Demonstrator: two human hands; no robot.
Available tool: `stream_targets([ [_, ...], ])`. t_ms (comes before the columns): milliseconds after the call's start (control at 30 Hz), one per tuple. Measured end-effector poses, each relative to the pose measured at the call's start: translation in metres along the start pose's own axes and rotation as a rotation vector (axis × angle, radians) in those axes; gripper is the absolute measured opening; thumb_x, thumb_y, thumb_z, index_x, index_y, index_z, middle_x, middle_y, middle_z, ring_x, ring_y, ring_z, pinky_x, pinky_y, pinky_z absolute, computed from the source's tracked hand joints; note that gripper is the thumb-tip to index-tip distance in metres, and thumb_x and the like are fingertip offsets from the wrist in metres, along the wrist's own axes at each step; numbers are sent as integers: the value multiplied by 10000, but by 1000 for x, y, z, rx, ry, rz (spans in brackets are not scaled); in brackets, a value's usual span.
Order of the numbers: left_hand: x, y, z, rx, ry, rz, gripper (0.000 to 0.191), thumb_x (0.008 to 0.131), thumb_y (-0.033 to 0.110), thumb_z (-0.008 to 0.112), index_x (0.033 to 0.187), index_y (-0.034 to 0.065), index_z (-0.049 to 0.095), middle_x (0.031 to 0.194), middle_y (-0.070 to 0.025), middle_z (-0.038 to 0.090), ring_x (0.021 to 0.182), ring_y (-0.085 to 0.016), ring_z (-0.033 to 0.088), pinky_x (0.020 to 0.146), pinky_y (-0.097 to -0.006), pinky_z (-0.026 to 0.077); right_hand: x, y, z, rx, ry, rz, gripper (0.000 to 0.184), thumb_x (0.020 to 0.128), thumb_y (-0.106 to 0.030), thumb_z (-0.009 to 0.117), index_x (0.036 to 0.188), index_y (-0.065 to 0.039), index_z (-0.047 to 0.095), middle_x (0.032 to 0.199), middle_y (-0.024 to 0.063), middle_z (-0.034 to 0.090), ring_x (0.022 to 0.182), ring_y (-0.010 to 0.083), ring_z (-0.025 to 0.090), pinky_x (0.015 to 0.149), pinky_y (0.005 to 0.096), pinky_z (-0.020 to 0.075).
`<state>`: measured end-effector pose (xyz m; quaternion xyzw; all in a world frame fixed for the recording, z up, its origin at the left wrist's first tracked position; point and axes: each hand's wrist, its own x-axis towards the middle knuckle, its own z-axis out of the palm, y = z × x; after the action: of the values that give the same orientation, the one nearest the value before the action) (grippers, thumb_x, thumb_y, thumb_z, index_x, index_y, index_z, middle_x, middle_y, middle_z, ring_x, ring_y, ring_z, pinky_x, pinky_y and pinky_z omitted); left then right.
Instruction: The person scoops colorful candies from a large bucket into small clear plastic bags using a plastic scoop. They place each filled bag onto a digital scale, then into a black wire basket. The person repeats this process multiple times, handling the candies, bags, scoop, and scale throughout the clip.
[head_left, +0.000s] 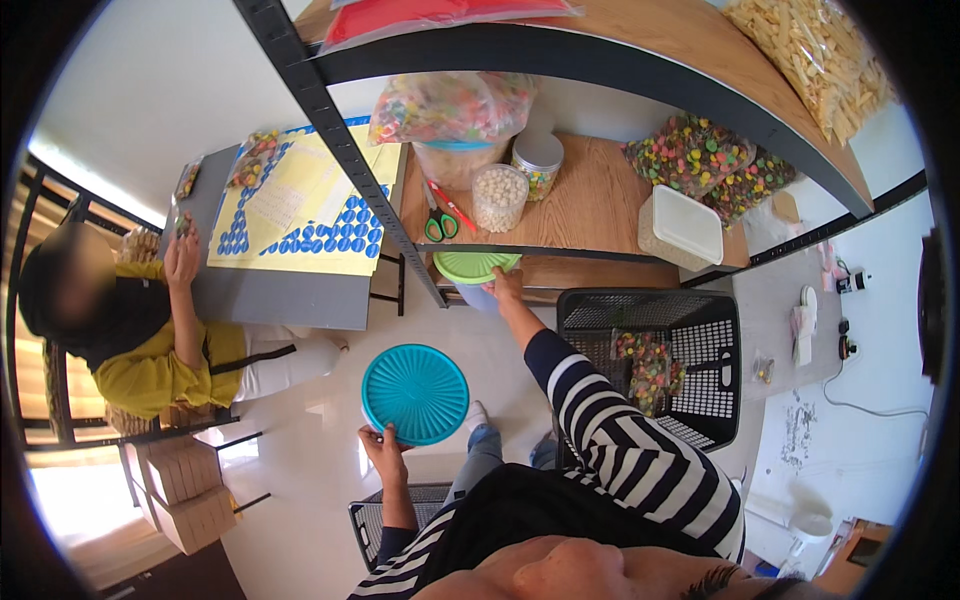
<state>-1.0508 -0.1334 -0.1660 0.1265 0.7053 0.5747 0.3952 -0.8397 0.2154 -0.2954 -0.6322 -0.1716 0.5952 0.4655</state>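
My left hand (387, 448) grips the near edge of a container with a teal ribbed plastic lid (415, 394), held above the tiled floor. My right hand (505, 285) is at the right edge of a tub with a green lid (476, 265), low by the shelf's front; its fingers are partly hidden, so its hold is unclear. On the wooden shelf (577, 217) above stand a tub of small white balls (500, 199), a silver-lidded jar of colourful pieces (538, 161), green-handled scissors (441, 225), a red pen-like tool (454, 206) and a white-lidded box (682, 227).
A black plastic crate (649, 307) with bagged colourful snacks is at my right; another crate (367, 525) is near my left arm. A co-worker (165, 360) sits at a grey table (285, 300) on the left. The metal shelf post (360, 150) rises beside it.
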Motion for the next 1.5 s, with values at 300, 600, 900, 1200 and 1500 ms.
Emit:
stream_targets([
  [300, 31, -5, 37, 77, -211, -42, 287, 882, 45, 625, 1024, 62, 376, 910, -60, 438, 680, -141, 562, 452, -302, 593, 48, 31, 25, -139, -98, 155, 463, 912, -225, 681, 1218, -52, 380, 1095, 149, 578, 832, 269, 656, 713, 361, 567],
  [600, 99, -76, 138, 176, -513, 101, 293, 900, 108, 639, 1030, 67, 380, 920, -53, 425, 765, -136, 527, 545, -311, 589, -71, -80, -53, -585, -563, -103, 581, 939, -337, 647, 1350, 2, 415, 1228, 147, 599, 1049, 213, 630, 830, 344, 530],
  [900, 135, -72, 295, 3, -673, -167, 384, 924, 224, 621, 1157, 75, 355, 1151, -131, 456, 923, -250, 585, 700, -431, 599, -244, -161, -221, -326, -223, -304, 329, 994, -186, 562, 1253, 14, 535, 1178, 118, 622, 1084, 191, 607, 947, 320, 486],
  [1200, 210, -143, 381, -149, -635, -297, 420, 935, 216, 627, 1203, 118, 318, 1176, -138, 494, 906, -271, 619, 675, -421, 593, -319, -121, -295, -228, 137, -159, 319, 985, -214, 574, 1219, 2, 565, 1102, 77, 647, 986, 167, 625, 897, 312, 496],
  [1500, 186, -117, 418, -5, -585, -242, 606, 964, 254, 613, 1410, 145, 218, 1303, -153, 478, 1020, -301, 616, 804, -436, 564, -344, -79, -313, -177, 217, -118, 315, 979, -186, 566, 1210, 28, 555, 1098, 98, 646, 998, 180, 628, 905, 315, 508],
])
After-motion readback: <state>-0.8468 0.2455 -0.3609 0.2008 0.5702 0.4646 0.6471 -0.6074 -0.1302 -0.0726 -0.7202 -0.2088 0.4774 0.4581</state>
